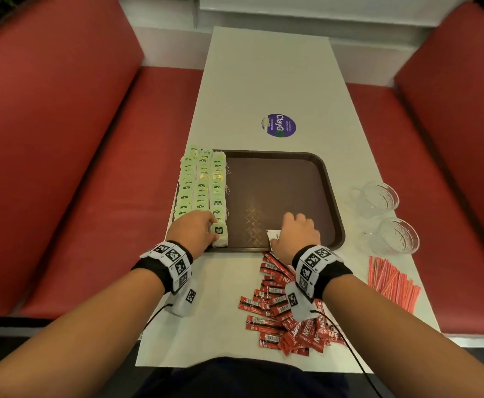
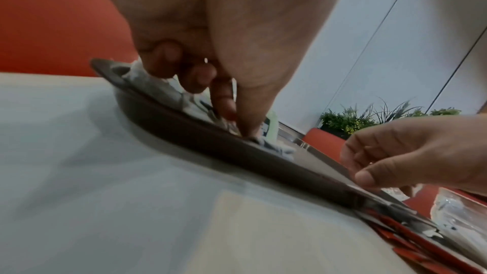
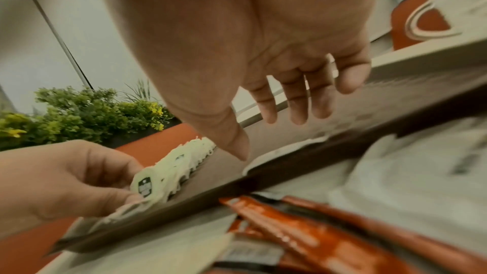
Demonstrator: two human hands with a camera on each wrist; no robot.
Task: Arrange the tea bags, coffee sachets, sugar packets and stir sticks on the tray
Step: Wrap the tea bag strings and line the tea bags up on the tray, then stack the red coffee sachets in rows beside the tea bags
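Note:
A brown tray point(image 1: 332, 202) lies on the white table, with several green-tagged tea bags point(image 1: 202, 182) in rows along its left side. At the near end of those rows my left hand point(image 1: 213, 225) pinches the closest tea bag point(image 1: 220, 235) between thumb and fingers point(image 3: 105, 178). The same tea bag point(image 3: 147, 182) shows in the right wrist view. My right hand point(image 1: 295, 228) hovers over the tray's near right part with its fingers point(image 3: 297, 107) loose and spread. A white packet point(image 1: 272, 234) lies on the tray by its thumb. Red coffee sachets point(image 1: 281, 311) are heaped under my right wrist.
Pink stir sticks point(image 1: 390, 280) lie in a bundle at the table's right edge. Two glass cups point(image 1: 378, 196) point(image 1: 397, 237) stand right of the tray. A purple sticker point(image 1: 279, 125) is beyond it. Red benches flank the table. The tray's middle point(image 1: 278, 182) is bare.

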